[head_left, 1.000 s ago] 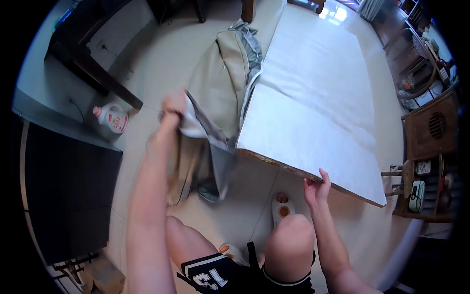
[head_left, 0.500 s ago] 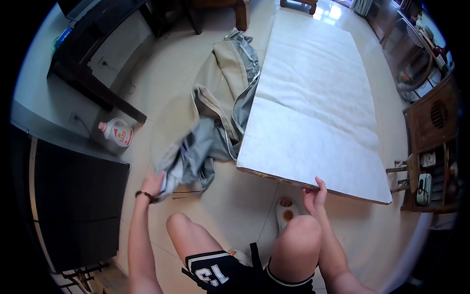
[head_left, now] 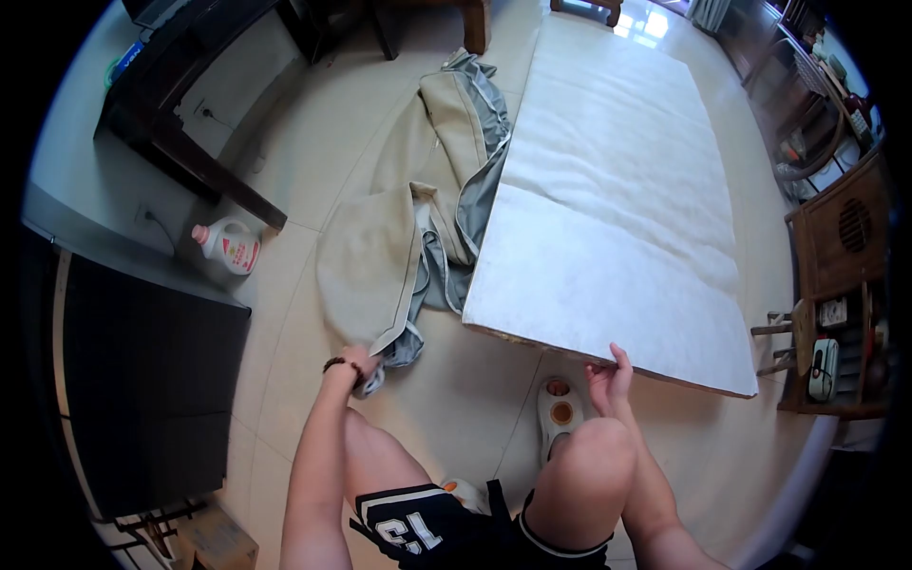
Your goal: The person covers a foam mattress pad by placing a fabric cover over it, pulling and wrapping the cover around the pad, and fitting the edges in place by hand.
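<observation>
A long white mattress (head_left: pixel 608 237), thin and with a brownish edge, stretches away from me across the floor. My right hand (head_left: pixel 610 378) is closed on its near edge, fingers beneath and thumb up by the top. To its left lies a crumpled mattress cover (head_left: pixel 370 252), beige outside with a grey lining. My left hand (head_left: pixel 357 361), with a dark bead bracelet at the wrist, grips the cover's near corner by its piped edge. Part of the cover rests against the mattress's left side; its far folds hide one another.
A white jug with a pink cap (head_left: pixel 228 245) stands on the tiles at left, near a dark table leg (head_left: pixel 237 195). A black cabinet (head_left: pixel 152 380) is at near left. On the right are a small wooden stool (head_left: pixel 784 332) and a wooden cabinet (head_left: pixel 841 256).
My left hand has moved right with the cover's corner. The cover's near part has turned over, now showing its beige side more. My right hand stays at the mattress edge.
</observation>
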Tool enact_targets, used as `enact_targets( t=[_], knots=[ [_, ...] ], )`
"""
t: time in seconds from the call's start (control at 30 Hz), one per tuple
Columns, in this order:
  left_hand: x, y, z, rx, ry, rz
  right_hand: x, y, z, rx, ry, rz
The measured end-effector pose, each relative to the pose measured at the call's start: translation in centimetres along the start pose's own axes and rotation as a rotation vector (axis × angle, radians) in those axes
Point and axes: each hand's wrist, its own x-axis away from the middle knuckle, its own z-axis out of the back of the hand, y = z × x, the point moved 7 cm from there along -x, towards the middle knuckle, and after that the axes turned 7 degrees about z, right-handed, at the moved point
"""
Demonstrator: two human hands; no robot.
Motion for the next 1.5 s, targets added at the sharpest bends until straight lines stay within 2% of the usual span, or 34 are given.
enact_targets(
  t=[0.03, 0.07, 0.1, 0.13, 0.2, 0.27, 0.33, 0.43, 0.53, 0.6, 0.67, 0.73, 0.8, 0.87, 0.97, 1.07, 1.1, 1.17, 1.2, 1.23, 1.3, 1.33, 1.37, 1.43, 1.5],
  knots=[
    [0.3, -1.6, -0.1, -0.021, -0.029, -0.013, -0.1, 0.4, 0.7, 0.023, 0.014, -0.013],
    [1.1, -4.2, -0.2, -0.075, -0.096, 0.149, -0.4, 1.1, 1.6, 0.02, 0.009, -0.032],
    [-2.0, -9.2, -3.3, -0.196, -0.135, 0.167, -0.5, 1.6, 2.4, 0.018, 0.01, -0.029],
    [-1.8, -12.6, -4.9, -0.174, -0.273, 0.286, -0.5, 2.1, 3.4, 0.013, 0.032, -0.043],
    [-0.8, -18.7, -8.8, -0.075, -0.409, 0.432, -0.9, 3.5, 6.0, 0.01, 0.069, -0.072],
    [-0.9, -20.7, -12.4, -0.101, -0.335, 0.371, -0.7, 3.3, 7.8, -0.002, 0.082, -0.062],
    [-0.9, -20.6, -13.0, -0.127, -0.269, 0.312, 0.0, 2.3, 8.1, -0.015, 0.14, -0.01],
    [1.2, -16.7, -11.7, -0.119, -0.314, 0.231, 1.8, -0.4, 9.9, 0.035, 0.029, 0.006],
    [2.4, -11.9, -9.3, -0.105, -0.352, 0.141, 1.6, -0.3, 13.4, 0.066, 0.062, -0.051],
    [1.7, -10.6, -7.3, -0.168, -0.272, 0.123, 0.4, 1.6, 16.9, 0.045, 0.101, -0.138],
    [-0.8, -9.5, -5.6, -0.048, -0.063, 0.084, -0.9, 3.9, 19.4, 0.056, 0.127, -0.124],
    [-0.3, -4.5, -1.7, 0.264, 0.067, -0.147, -0.6, 5.0, 20.4, 0.07, 0.162, -0.12],
    [1.1, 1.3, 1.3, 0.337, 0.106, -0.195, 0.3, 3.8, 18.3, 0.031, 0.173, -0.015],
    [-0.3, 5.1, 0.1, 0.425, 0.086, -0.168, 0.4, 3.0, 17.8, 0.034, 0.167, -0.01],
    [-1.0, 12.9, -3.8, 0.505, 0.006, -0.241, 1.8, 0.3, 14.6, 0.064, 0.105, 0.013],
    [0.0, 19.1, -9.3, 0.603, 0.035, -0.316, 2.4, -0.8, 12.6, 0.108, 0.075, 0.035],
    [2.4, 21.4, -9.5, 0.527, -0.027, -0.368, 2.4, -0.8, 12.6, 0.108, 0.091, 0.041],
    [5.1, 21.9, -10.3, 0.734, -0.042, -0.179, 2.7, -0.2, 12.5, 0.097, 0.115, 0.007],
    [7.1, 22.0, -8.4, 0.714, 0.021, -0.16, 2.8, 0.1, 12.6, 0.094, 0.105, 0.002],
    [7.9, 22.1, -7.9, 0.705, 0.016, -0.16, 2.7, 0.5, 12.8, 0.089, 0.113, 0.001],
    [9.4, 22.1, -5.6, 0.856, 0.238, -0.273, 2.4, 1.4, 13.0, 0.133, 0.119, -0.019],
    [10.0, 22.5, -4.7, 0.832, 0.316, -0.358, 2.3, 1.9, 13.1, 0.132, 0.119, -0.02],
    [10.3, 22.6, -4.5, 0.832, 0.317, -0.357, 2.3, 2.4, 13.1, 0.134, 0.112, -0.025],
    [11.1, 23.0, -4.5, 0.632, 0.405, -0.311, 2.2, 3.1, 13.6, 0.135, 0.103, -0.03],
    [11.8, 22.8, -5.2, 0.608, 0.433, -0.3, 2.1, 4.0, 14.4, 0.13, 0.129, -0.057]
  ],
)
